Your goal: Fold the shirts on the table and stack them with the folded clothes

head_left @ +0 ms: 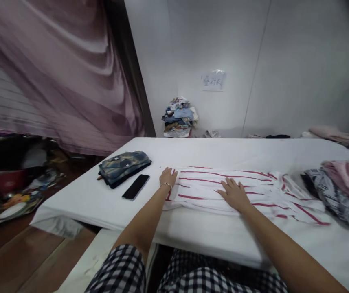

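The fingers of the right hand (235,196) are extended and slightly spread, palm down, flat on a white garment with red stripes (198,186), and grip nothing. The fingers of the left hand (168,178) rest at the garment's left end; whether they pinch its edge cannot be told. A bracelet (166,185) circles the left wrist. The garment lies lengthwise along the near side of the worktop (162,154), smooth beneath the hands and rumpled toward its right end. The worktop is covered in white cloth, which hangs in folds at the near left corner. A folded dark patterned garment (124,166) lies at left, with a phone (136,187) between it and the left hand. At right are a black-and-white patterned cloth (330,199) and a pink cloth (347,179). Behind the worktop rises a pale grey panelled wall (238,40) bearing a handwritten sheet (213,81); a pile of folded clothes (178,114) stands before it. A mauve curtain (85,81) hangs at left beside a dark post (130,67). Below, among clutter on the brown floor (34,256), sits a red object (0,179), possibly a basin; blur hides any contents.
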Demonstrator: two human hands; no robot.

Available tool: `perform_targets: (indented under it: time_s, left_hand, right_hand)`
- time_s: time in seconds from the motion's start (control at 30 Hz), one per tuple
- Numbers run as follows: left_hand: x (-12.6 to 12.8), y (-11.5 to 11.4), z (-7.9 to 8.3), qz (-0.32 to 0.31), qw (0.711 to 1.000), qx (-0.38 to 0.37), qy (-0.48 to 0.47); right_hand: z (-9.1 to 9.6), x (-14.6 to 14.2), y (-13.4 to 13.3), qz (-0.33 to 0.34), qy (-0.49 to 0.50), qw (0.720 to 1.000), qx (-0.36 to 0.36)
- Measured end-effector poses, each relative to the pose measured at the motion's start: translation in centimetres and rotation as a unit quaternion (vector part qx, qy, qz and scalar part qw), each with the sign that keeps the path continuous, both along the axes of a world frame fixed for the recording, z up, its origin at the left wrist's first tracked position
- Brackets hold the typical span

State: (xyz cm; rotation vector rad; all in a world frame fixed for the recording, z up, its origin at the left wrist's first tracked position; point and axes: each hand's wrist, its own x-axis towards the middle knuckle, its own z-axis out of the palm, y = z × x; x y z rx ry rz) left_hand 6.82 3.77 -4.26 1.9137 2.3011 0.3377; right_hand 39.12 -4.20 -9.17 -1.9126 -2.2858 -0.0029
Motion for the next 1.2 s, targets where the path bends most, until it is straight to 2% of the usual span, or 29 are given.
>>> perform_targets:
  time_s: [0.07, 0.13, 0.23, 0.37, 0.43, 0.53, 0.63, 0.77, 0.83, 0.9, 1.07, 1.13, 1.2]
  left_hand:
    - [-1.5, -1.3, 0.2, 0.065, 0.998, 0.004, 0.003]
    - [-2.3, -2.3, 0.2, 0.092, 0.996, -0.003, 0.019]
    - [-2.1, -2.8, 0.2, 0.076, 0.997, -0.012, 0.029]
    - [-0.7, -2.1, 0.4, 0.065, 0.997, -0.037, -0.03]
    - [-0.3, -1.8, 0.5, 0.06, 0.995, -0.05, -0.054]
    - [-0.2, -1.4, 0.9, 0.04, 0.994, -0.06, -0.077]
    - [-1.2, -0.9, 1.7, 0.025, 0.992, -0.065, -0.104]
    - [-3.5, -1.0, 2.9, 0.043, 0.988, -0.054, -0.135]
    - [-4.8, -2.1, 3.2, 0.056, 0.987, -0.036, -0.149]
    - [-5.7, -4.2, 3.2, 0.047, 0.986, -0.02, -0.161]
    - [-5.8, -11.1, 2.1, -0.037, 0.99, -0.028, -0.131]
    - [-5.5, -12.9, 1.5, -0.028, 0.994, -0.039, -0.1]
    - [-5.1, -13.9, 1.0, -0.008, 0.996, -0.047, -0.076]
  right_hand:
    - [0.0, 0.2, 0.0, -0.001, -0.007, 1.0, -0.003]
    - [0.6, 0.0, 0.2, -0.003, -0.013, 1.0, -0.025]
    - [2.3, -1.3, 0.7, -0.012, -0.01, 0.999, -0.038]
    - [4.0, -5.3, 1.8, 0.009, 0.022, 1.0, -0.011]
    - [3.8, -7.3, 2.1, 0.028, 0.035, 0.999, -0.028]
    - [2.6, -9.0, 2.1, 0.049, 0.028, 0.997, -0.06]
    - [1.4, -9.2, 1.9, 0.062, 0.017, 0.996, -0.059]
    - [1.3, -8.7, 1.9, 0.06, 0.008, 0.996, -0.059]
    - [1.4, -8.6, 1.9, 0.06, 0.003, 0.997, -0.058]
    - [1.4, -8.6, 1.9, 0.064, 0.001, 0.996, -0.055]
    - [1.0, -8.6, 1.9, 0.066, -0.001, 0.996, -0.053]
    - [1.2, -8.5, 2.1, 0.066, 0.003, 0.996, -0.063]
    - [2.0, -8.3, 2.5, 0.061, 0.02, 0.993, -0.096]
